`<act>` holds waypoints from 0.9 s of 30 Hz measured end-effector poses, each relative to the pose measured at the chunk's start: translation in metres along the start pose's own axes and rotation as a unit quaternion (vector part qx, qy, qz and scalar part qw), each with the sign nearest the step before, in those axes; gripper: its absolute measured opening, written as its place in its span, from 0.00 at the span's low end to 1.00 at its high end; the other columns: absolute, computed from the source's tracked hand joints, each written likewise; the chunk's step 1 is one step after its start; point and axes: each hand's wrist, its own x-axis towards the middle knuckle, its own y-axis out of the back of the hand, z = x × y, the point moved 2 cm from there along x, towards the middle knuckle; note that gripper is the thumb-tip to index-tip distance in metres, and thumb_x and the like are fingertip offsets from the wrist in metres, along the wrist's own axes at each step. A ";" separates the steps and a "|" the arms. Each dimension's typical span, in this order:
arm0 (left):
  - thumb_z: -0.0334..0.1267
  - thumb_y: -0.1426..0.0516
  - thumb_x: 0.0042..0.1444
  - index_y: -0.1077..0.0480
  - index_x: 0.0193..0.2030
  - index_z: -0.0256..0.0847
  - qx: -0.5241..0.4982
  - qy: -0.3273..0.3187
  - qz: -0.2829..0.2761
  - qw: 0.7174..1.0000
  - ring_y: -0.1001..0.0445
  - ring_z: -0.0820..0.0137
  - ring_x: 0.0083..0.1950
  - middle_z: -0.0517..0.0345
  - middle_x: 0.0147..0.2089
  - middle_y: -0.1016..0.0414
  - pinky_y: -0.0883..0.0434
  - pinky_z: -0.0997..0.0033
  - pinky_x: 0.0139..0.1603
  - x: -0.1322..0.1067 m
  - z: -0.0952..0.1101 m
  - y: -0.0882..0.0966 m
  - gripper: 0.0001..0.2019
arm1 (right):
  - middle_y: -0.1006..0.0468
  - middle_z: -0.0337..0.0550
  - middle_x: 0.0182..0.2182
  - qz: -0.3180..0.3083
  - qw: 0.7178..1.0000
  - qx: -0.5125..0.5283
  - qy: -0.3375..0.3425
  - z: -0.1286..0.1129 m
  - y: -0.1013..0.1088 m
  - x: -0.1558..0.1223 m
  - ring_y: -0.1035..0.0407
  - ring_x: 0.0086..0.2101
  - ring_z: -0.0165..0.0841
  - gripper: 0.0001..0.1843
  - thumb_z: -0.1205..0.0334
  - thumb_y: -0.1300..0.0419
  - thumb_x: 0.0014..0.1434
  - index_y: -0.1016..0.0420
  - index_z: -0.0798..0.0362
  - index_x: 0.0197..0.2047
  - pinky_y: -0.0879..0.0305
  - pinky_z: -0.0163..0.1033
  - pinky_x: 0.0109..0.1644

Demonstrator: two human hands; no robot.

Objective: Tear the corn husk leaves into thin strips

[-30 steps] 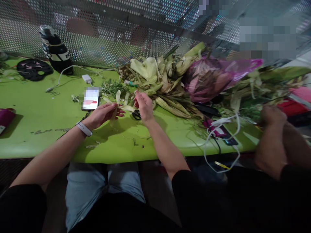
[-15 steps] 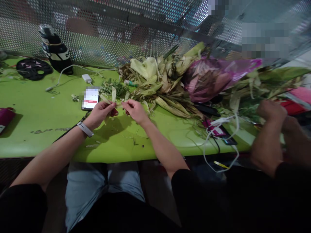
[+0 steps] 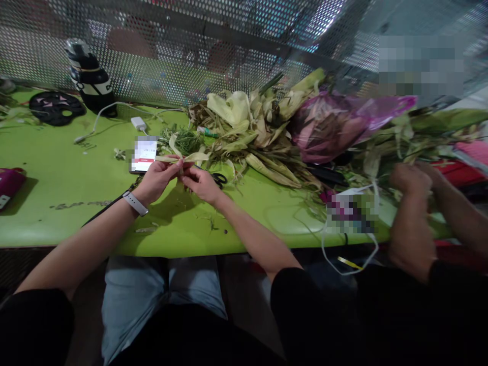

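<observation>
My left hand (image 3: 157,179) and my right hand (image 3: 201,182) meet over the green table (image 3: 57,188), both pinching pale corn husk strips (image 3: 186,158) between thumb and fingers. The strips stick out left and right above my fingertips. A white band is on my left wrist. Just behind my hands lie a phone (image 3: 144,154) and black-handled scissors (image 3: 218,178). A big heap of corn husks (image 3: 251,127) lies further back to the right.
A perforated metal screen (image 3: 171,46) closes the table's far side. A dark bottle (image 3: 90,76), a black round object (image 3: 56,107), a white charger with cable (image 3: 138,123) and a purple plastic bag (image 3: 335,124) are on the table. Another person's hands (image 3: 412,180) work at the right.
My right hand drew back from the husk heap and came together with my left hand. The husk strips now lie level between both hands. The other person's hands shifted slightly.
</observation>
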 end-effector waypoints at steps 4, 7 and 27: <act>0.35 0.34 0.52 0.28 0.36 0.35 -0.008 -0.004 0.013 1.000 0.20 0.68 0.46 0.55 0.37 0.20 0.26 0.69 0.48 -0.001 0.001 0.002 0.09 | 0.36 0.32 0.21 -0.032 0.999 0.039 -0.008 -0.002 0.004 -0.001 0.41 0.22 0.26 0.19 0.46 0.36 0.56 0.35 0.52 0.29 0.43 0.34 0.28; 0.35 0.33 0.51 0.27 0.36 0.35 -0.005 0.003 0.019 1.000 0.20 0.68 0.45 0.54 0.37 0.20 0.26 0.68 0.47 -0.001 0.000 0.002 0.09 | 0.37 0.32 0.20 -0.051 0.998 0.043 -0.019 -0.005 0.005 -0.002 0.41 0.22 0.26 0.19 0.47 0.37 0.57 0.35 0.51 0.28 0.42 0.34 0.28; 0.41 0.39 0.60 0.29 0.37 0.39 0.218 -0.045 -0.059 0.973 0.28 0.75 0.28 0.56 0.30 0.28 0.33 0.76 0.23 0.000 0.006 0.003 0.08 | 0.37 0.32 0.17 0.063 0.993 0.076 -0.060 -0.005 0.016 -0.002 0.44 0.18 0.24 0.25 0.38 0.39 0.56 0.36 0.50 0.24 0.47 0.34 0.23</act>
